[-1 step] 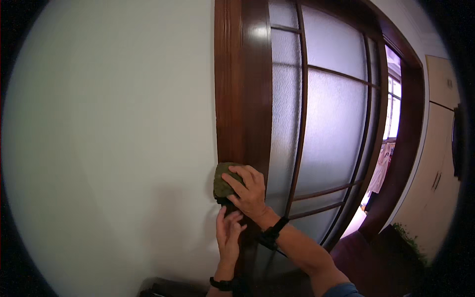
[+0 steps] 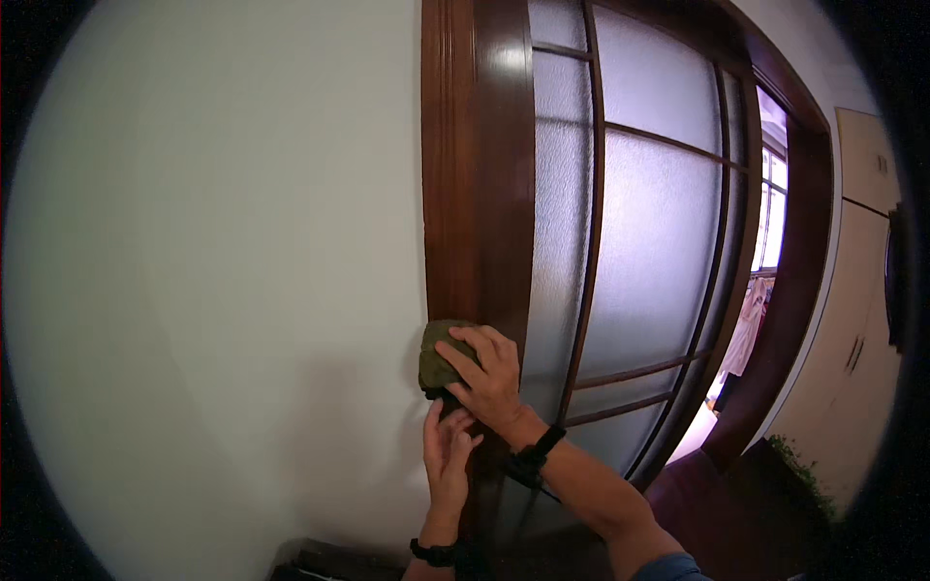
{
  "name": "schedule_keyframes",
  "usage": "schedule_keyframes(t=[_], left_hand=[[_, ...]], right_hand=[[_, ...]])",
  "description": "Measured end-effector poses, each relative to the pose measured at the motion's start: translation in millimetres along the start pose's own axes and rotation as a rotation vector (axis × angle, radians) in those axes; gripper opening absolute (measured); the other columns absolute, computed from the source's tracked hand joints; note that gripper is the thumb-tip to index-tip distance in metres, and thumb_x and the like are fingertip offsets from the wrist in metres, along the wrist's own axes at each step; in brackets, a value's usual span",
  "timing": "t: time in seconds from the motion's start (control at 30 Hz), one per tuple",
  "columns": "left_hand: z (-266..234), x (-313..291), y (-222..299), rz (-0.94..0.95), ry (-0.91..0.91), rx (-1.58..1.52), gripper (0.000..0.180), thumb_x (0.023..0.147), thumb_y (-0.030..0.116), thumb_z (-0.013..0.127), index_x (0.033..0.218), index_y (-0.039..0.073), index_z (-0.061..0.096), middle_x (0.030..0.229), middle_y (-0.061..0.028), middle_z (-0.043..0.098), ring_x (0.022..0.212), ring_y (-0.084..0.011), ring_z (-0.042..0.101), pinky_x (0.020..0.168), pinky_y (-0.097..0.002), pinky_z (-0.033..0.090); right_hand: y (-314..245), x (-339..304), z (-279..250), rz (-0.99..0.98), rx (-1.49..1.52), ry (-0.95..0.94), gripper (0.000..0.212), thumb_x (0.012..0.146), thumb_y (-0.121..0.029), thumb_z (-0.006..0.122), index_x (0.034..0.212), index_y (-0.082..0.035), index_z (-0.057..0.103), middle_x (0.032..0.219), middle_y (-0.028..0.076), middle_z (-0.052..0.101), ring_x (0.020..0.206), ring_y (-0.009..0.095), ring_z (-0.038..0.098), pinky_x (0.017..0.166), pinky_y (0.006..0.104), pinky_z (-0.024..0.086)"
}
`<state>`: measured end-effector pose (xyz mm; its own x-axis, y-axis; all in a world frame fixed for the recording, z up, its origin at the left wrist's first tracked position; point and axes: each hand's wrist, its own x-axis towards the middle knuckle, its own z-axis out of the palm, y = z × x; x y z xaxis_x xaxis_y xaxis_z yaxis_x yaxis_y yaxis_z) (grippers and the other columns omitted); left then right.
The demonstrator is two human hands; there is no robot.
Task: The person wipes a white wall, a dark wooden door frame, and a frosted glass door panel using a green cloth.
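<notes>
My R hand (image 2: 491,376) is holding a folded green cloth (image 2: 433,370) up against the brown door frame (image 2: 475,184), fingers fanning over its face & thumb lying along its lower R side. The cloth is sitting at the L edge of the frame, low down, its outer side slightly overlapping the white wall (image 2: 232,242). Sm. black bit (image 2: 433,393) is poking out under the cloth; can't tell what it is.

My L hand (image 2: 449,465) is reaching up just below, in front of the frame, fingers loosely apart & a bit bent. Fingertips are coming v. close to the black bit; can't tell if they're touching. I'm wearing a black band on each wrist, plus a blue sleeve (image 2: 668,567) on the R arm.

R of the frame, a frosted-glass door (image 2: 659,232) w/ dark bars is standing; farther R, pink clothing (image 2: 749,329) is hanging in the opening, & beyond that a pale cabinet (image 2: 857,281) is standing, w/ a green plant (image 2: 799,473) showing low down nr it. Dark obj. (image 2: 334,562) is lying low, L of the frame.
</notes>
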<state>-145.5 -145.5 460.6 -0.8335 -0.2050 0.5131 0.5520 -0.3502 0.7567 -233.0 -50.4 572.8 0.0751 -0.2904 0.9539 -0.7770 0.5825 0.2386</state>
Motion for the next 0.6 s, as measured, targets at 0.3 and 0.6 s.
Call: schedule_keyframes(t=[0.3,0.6], left_hand=[[-15.4,-22.8,-35.9,-0.143,0.016,-0.268,0.068,0.109,0.034,0.057,0.163,0.013,0.022,0.159,-0.0136,0.042,0.147,-0.0303,0.043,0.116,-0.0537,0.042],[-35.2,-32.9,-69.4,-0.267,0.122,-0.48,0.061,0.107,0.029,0.06,0.159,0.015,0.03,0.153,-0.0079,0.045,0.142,-0.0262,0.045,0.118,-0.0473,0.039]], right_hand=[[-30.9,-75.9,5.5,0.102,0.039,-0.084,0.057,0.068,-0.013,0.084,0.124,-0.015,0.075,0.135,0.008,0.064,0.119,0.034,0.057,0.098,0.0467,0.046],[-56.1,-125.1,0.6,0.193,0.083,-0.207,0.054,0.077,-0.01,0.081,0.131,-0.011,0.072,0.142,0.013,0.06,0.126,0.037,0.053,0.106,0.0503,0.044]])
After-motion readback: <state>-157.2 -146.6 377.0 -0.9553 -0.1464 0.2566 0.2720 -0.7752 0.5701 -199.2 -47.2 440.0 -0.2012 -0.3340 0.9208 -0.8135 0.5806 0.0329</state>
